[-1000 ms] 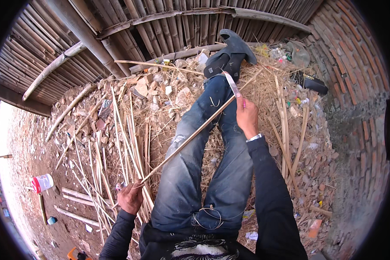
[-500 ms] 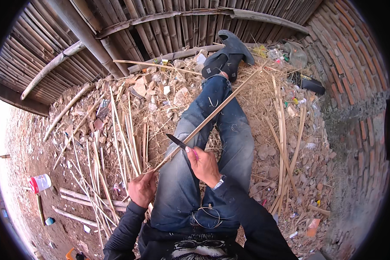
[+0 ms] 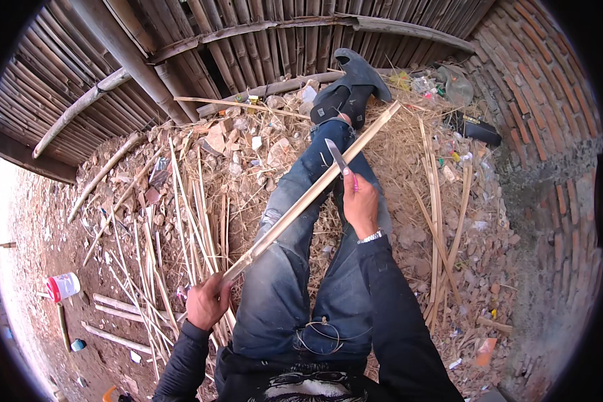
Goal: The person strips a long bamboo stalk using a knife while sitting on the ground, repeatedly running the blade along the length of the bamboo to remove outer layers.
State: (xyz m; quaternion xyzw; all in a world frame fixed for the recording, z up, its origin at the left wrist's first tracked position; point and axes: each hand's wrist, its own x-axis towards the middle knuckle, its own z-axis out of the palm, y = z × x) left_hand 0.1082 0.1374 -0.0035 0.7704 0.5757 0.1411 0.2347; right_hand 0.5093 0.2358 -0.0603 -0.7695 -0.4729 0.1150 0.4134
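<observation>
A long pale bamboo strip (image 3: 308,194) lies slantwise over my outstretched legs, from my left knee side up toward my feet. My left hand (image 3: 208,301) is closed round its lower end. In my right hand (image 3: 360,204) is a knife (image 3: 338,155) with a pinkish handle, mostly covered by my fingers. Its blade rests against or just over the strip's upper half; I cannot tell whether it is cutting in. The strip's broad pale face is turned up.
Several thin bamboo strips (image 3: 181,221) lie to my left, and more strips (image 3: 435,214) to my right. A white tub with a red lid (image 3: 62,287) lies far left. A brick wall (image 3: 549,100) bounds the right, a bamboo wall (image 3: 281,50) the far side. Rubble and straw cover the ground.
My right hand and the knife have moved up along the strip, away from me. The strip has turned to show its wider pale face. My left hand has shifted slightly left and nearer me.
</observation>
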